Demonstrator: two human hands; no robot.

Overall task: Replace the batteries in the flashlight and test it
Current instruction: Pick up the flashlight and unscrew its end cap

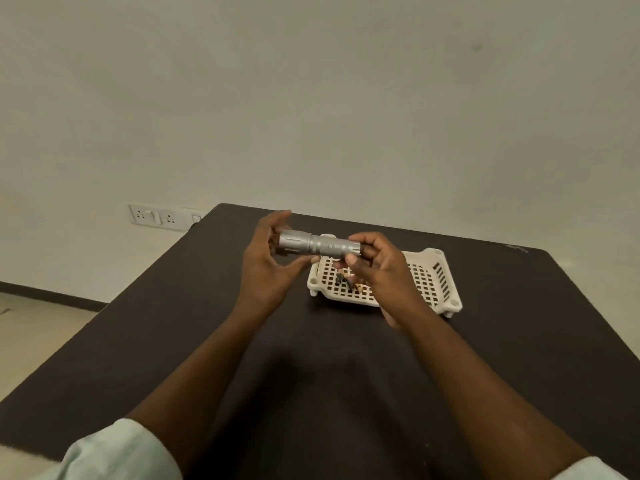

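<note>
1. A cream perforated plastic basket (427,282) stands on short feet on the dark tabletop (519,306), toward the far right of the work area; its floor and walls are a grid of holes
2. Inside the basket, near its left front part, lie a few small dark items (343,279) and a small tan bit beside them; they are too small and too covered by the right hand to name
3. No brand, label or writing can be read on anything in view
4. The silver flashlight (313,244) is held level in the air above the left end of the basket, its wider head pointing left and its knurled barrel running right
5. The right hand (381,268) is clamped on the tail end of the flashlight, thumb below and fingers wrapped over the top, so the tail cap itself is hidden
6. The left hand (268,261) is spread loosely around the flashlight head, fingers apart and curved; the thumb sits under the head, but whether the fingers press on the metal is hard to tell
7. The right hand and wrist cover the middle of the basket, so part of its contents cannot be seen
8. Pale sleeves (117,452) are cut off at the bottom edge
9. A white wall socket plate (156,216) sits on the wall behind the table's far left corner
</note>
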